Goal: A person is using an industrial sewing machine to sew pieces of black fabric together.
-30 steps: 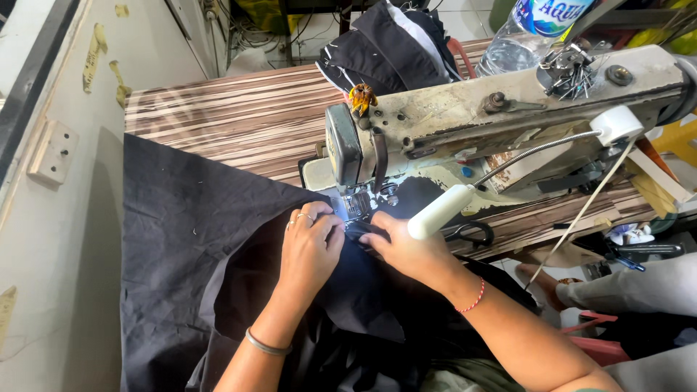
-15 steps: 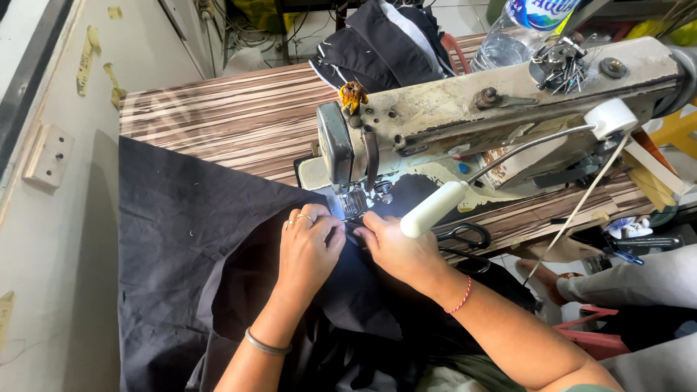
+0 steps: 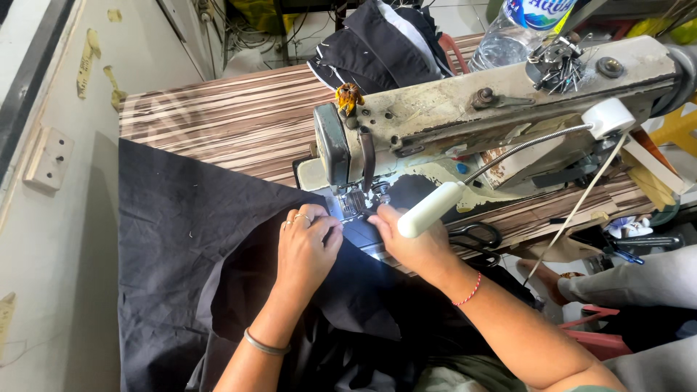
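Both hands, left hand [image 3: 308, 243] and right hand [image 3: 410, 243], press flat on black cloth [image 3: 181, 239] under the sewing machine [image 3: 435, 123] needle, most cloth apparently still unfed.

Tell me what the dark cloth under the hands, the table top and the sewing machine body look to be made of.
Dark navy cloth: thin woven fabric, matte, judging by soft folds and lint specks. Striped brown table top: probably wood-grain laminate, smooth with a slight sheen. Cream sewing machine body: likely painted metal, the paint chipped and grimy. Both the left hand and right hand press the cloth flat.
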